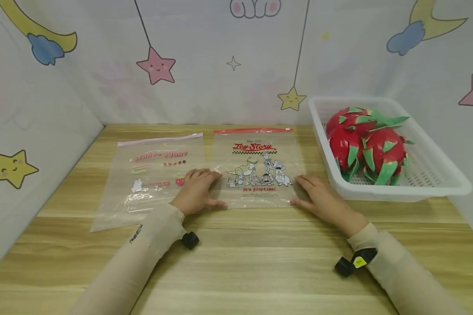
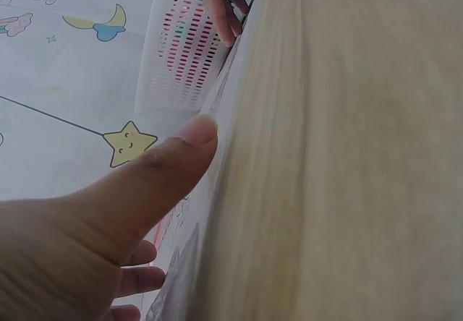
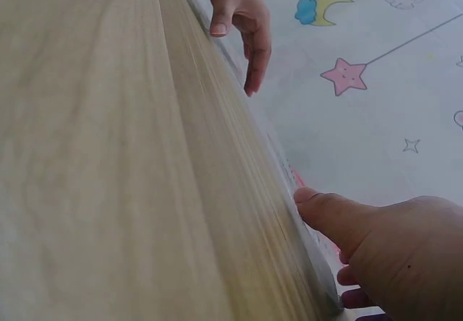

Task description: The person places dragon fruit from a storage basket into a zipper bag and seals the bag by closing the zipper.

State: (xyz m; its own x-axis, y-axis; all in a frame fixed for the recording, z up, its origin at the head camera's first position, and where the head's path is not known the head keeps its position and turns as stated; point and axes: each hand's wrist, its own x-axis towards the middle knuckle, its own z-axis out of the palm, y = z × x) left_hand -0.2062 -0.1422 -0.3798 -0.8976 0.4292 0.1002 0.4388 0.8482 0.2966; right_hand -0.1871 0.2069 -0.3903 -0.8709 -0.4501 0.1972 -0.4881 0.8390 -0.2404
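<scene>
The Toy Story bag (image 1: 257, 168), a clear zip bag with a red strip along its far edge, was laid flat on the wooden table (image 1: 260, 258), between a second clear bag with pink print (image 1: 151, 179) on its left and a white basket (image 1: 429, 175) on its right. The left hand (image 1: 197, 191) was rested on the bag's near left corner, its fingers spread fairly flat over the seam where the two bags met, with the thumb (image 2: 155, 173) laid straight along the plastic. The right hand (image 1: 323, 201) was placed at the near right corner, fingers extended and relaxed on the film, the thumb (image 3: 325, 216) pressed at the bag's edge. Nothing was pinched or gripped by either hand, as far as could be seen.

The step in hand was judged to be a flattening or steadying of the bag on the table, with the bag itself not yet lifted and, apparently, not yet opened. For the next move, the far sealed edge would probably need to be reached and its two lips parted, which would call for a pinch from each hand rather than flat palms. Three red and green dragon fruits (image 1: 364, 144) were seen lying together in the basket, just beside the bag's right edge, untouched. Behind the table a pale backdrop printed with stars and moons (image 1: 156, 65) was hung.
</scene>
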